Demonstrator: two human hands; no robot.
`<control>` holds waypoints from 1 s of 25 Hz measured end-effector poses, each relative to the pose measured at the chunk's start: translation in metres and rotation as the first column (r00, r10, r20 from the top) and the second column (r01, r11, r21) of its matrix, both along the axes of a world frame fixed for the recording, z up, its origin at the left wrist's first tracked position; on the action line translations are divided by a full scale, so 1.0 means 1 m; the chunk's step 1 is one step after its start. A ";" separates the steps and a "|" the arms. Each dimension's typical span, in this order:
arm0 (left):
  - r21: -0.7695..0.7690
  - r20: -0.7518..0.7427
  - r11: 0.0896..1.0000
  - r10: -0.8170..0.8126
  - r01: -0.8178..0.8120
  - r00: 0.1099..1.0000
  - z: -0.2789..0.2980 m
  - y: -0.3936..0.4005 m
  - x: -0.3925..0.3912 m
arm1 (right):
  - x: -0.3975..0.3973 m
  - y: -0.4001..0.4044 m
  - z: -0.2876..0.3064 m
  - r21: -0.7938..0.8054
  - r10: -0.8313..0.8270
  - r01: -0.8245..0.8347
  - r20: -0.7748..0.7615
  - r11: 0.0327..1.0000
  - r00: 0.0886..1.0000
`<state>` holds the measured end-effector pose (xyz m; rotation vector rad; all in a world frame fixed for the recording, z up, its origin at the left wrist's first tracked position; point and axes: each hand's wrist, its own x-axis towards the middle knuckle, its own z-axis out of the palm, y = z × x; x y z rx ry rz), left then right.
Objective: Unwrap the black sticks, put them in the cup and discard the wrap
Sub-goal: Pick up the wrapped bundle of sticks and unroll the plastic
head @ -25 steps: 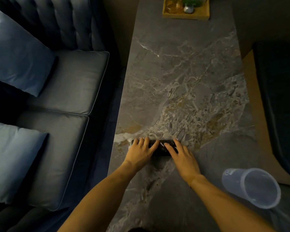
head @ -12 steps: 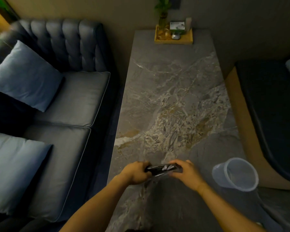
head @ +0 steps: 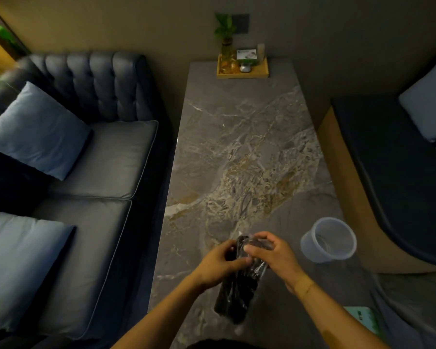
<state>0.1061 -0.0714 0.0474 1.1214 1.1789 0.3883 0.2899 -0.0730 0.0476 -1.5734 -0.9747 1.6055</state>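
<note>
**Entry: wrapped sticks in hand, wrap not yet open**

1. Sticks (head: 239, 290): a black bundle in clear wrap (head: 261, 244), held upright-tilted above the near end of the table (head: 237, 137). I see no stick loose from it.
2. Left hand (head: 219, 264): closed around the bundle's upper middle, thumb across the front.
3. Right hand (head: 275, 255): pinching the wrap at the top end, fingers bent over it. I judge this the opening pull.
4. Cup (head: 329, 239): translucent, upright, mouth open, on the table to the right of the hands and apart from them. I cannot see any stick inside it.
5. Green card (head: 363, 321): near right edge, partly cut off; I cannot tell what it is.
6. Sofa (head: 106, 157): left of the table, with cushions.
7. Tray (head: 242, 71): far end, holding a plant and small items.

Risk, as I judge it: a sharp tear could spill sticks onto the table or floor; the slick wrap may slip from the pinch; a wide right elbow could tip the light cup.
</note>
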 end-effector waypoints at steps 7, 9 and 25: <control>-0.106 0.155 0.943 0.330 -0.317 0.931 0.003 -0.010 0.031 | 0.017 -0.022 0.006 -0.051 0.011 -0.024 -0.251 0.998 0.968; -0.110 0.158 0.941 0.335 -0.320 0.929 0.004 -0.013 0.036 | 0.023 -0.029 0.005 -0.056 0.067 -0.085 -0.269 0.995 0.961; 0.698 -0.668 0.427 0.099 0.575 0.738 0.007 -0.023 0.024 | 0.049 -0.042 0.012 -0.029 0.304 -0.315 -0.197 0.949 0.932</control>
